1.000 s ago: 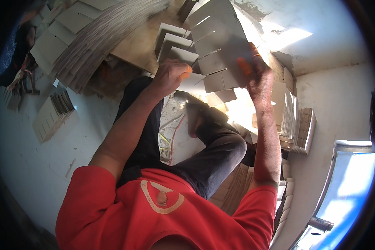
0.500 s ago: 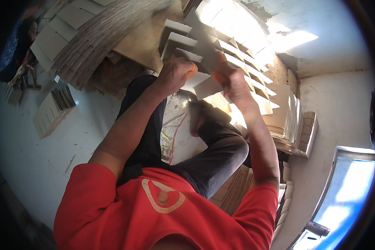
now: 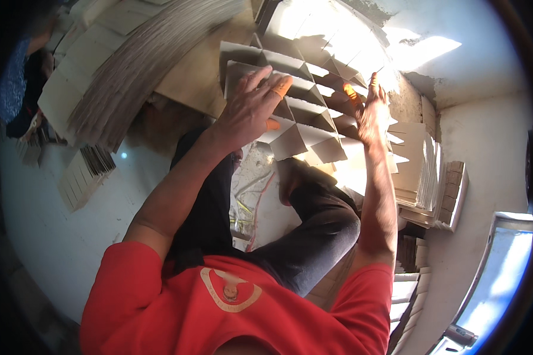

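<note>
A grid of interlocked cardboard divider strips (image 3: 290,142) stands in front of me, its cells facing up. At its left side my left hand (image 3: 249,112) lies over the strip edges, fingers spread, with orange covers on some fingers. My right hand (image 3: 371,115) is at the grid's right side, fingers stretched out and apart, also with orange finger covers. Neither hand grips a strip. Bright sunlight washes out the grid's far and right parts, and whether the right fingertips touch it I cannot tell.
A long fanned stack of cardboard strips (image 3: 154,65) lies at the far left. A small slotted bundle (image 3: 86,177) sits on the floor at left. More cardboard stacks (image 3: 411,165) stand by the right wall. My bent legs (image 3: 308,236) are below the grid.
Both hands have let go of the cardboard pieces they gripped at the near side. The hands have spread apart, the right one moving right. The near strips now sit crossed in the grid.
</note>
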Motion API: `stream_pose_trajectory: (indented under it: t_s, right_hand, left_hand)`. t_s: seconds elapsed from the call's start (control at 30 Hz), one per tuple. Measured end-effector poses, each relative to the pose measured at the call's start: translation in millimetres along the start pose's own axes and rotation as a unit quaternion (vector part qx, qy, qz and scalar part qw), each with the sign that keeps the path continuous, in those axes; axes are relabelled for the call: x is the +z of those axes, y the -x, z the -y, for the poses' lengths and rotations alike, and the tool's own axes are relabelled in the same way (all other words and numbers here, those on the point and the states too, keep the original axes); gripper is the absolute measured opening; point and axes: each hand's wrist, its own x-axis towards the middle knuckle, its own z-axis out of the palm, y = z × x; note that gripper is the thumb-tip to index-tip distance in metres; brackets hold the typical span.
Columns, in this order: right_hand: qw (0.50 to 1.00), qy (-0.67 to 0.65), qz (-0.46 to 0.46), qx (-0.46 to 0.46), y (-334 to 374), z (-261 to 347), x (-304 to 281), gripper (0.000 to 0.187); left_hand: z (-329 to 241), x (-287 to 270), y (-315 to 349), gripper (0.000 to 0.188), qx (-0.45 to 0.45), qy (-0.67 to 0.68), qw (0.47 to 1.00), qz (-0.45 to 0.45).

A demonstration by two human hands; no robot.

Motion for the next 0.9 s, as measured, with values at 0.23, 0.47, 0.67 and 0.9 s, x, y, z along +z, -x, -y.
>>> stream_pose_trajectory:
  t_s: [0.23,0.47,0.67,0.9]
  right_hand:
    - [0.856,-0.338,0.347,0.179,-26,-4,-21,0.069]
    - [0.924,-0.266,0.275,0.000,38,13,10,0.030]
    - [0.973,-0.121,0.186,-0.068,38,45,-34,0.023]
    - [0.976,0.061,-0.143,-0.154,81,43,-109,0.039]
  left_hand:
    - [48,33,-66,0.091,0.000,-0.018,0.996,0.089]
    - [63,42,-109,0.027,-0.016,0.024,0.972,0.232]
    - [48,8,-77,0.019,0.131,-0.119,0.980,0.089]
    - [15,-144,-13,0.036,0.159,-0.367,0.886,-0.234]
